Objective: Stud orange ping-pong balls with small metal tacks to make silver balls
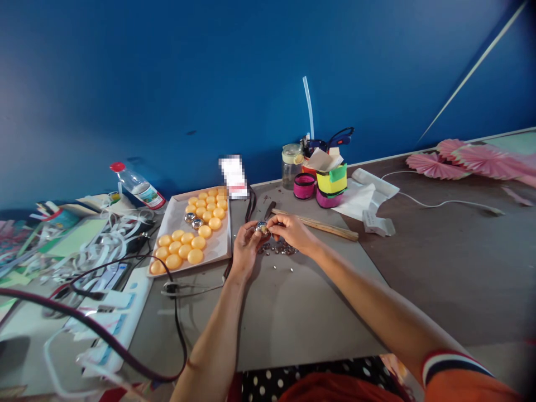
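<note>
we hold a partly silver-covered ball (261,226) in our left hand (246,251), over the grey mat (301,312). the ball sits at the ends of our left fingers, which curl and close around its left side, the thumb on the side nearest us. our right hand (291,230) reaches in from the other side, its thumb and forefinger drawn close together at the ball's right side; whether they pinch a small piece or only touch the surface, we cannot tell. the ball therefore lies between our two sets of fingertips, raised above the mat.

just below our right hand, we have loose silver pieces (281,249) scattered on the mat, with two lying nearer to us. beyond our hands lies a hammer (329,225), its wooden handle slanting away to the right. to our left rests a white tray (172,216) with yellow balls (195,256) in two groups; two silver balls (197,223) lie beside the farther one.
</note>
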Demonstrator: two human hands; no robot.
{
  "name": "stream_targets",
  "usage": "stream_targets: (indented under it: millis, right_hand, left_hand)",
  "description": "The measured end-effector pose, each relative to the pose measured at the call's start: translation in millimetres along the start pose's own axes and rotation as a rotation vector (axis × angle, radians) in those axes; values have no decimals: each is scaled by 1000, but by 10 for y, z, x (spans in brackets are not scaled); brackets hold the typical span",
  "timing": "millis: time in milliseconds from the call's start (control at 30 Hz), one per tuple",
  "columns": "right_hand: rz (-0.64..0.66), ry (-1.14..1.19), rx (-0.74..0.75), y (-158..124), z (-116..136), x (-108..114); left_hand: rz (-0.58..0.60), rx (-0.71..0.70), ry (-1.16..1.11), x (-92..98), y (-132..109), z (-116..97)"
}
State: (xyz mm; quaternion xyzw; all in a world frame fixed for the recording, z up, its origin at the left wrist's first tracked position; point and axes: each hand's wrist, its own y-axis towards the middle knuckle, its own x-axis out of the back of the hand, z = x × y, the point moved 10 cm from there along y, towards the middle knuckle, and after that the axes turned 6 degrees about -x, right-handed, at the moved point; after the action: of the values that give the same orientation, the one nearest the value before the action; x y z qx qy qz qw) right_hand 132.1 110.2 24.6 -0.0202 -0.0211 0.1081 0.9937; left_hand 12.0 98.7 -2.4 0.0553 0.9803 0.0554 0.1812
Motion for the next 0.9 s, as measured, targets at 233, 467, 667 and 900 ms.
stream_targets:
  millis: [233,467,667,900]
  right_hand:
    - [-12,21,-3,33,-73,38]
    - [-42,-152,-9,48,-99,57]
    - [-23,1,-25,51,-75,92]
    - [-66,-660,125,2,-2,90]
  left_hand:
    - [31,-15,21,-13,-5,24]
    - [34,-17,63,-12,-11,61]
    - [4,34,-54,-5,16,43]
    - [-52,22,-184,97,63,-34]
